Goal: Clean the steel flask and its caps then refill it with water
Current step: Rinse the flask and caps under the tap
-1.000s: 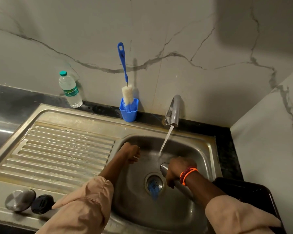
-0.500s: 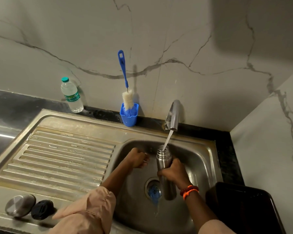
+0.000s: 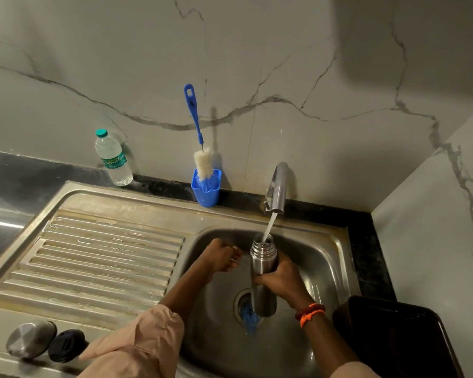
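The steel flask (image 3: 262, 257) stands upright over the sink basin (image 3: 328, 257), its open mouth under the stream of water from the tap (image 3: 277, 189). My right hand (image 3: 281, 279) grips the flask around its middle. My left hand (image 3: 220, 256) hangs beside the flask with fingers curled, holding nothing that I can see. A steel cap (image 3: 30, 338) and a black cap (image 3: 66, 345) lie on the sink's front left edge.
A blue bottle brush (image 3: 198, 135) stands in a blue cup (image 3: 206, 188) against the marble wall. A plastic water bottle (image 3: 112, 159) stands on the dark counter at the left. The ribbed drainboard (image 3: 99, 260) spreads to the left. A dark tray (image 3: 393, 336) sits at the right.
My right hand lifted the flask from lying low in the basin to upright under the tap, and water now runs into its mouth. My left hand stayed beside it.
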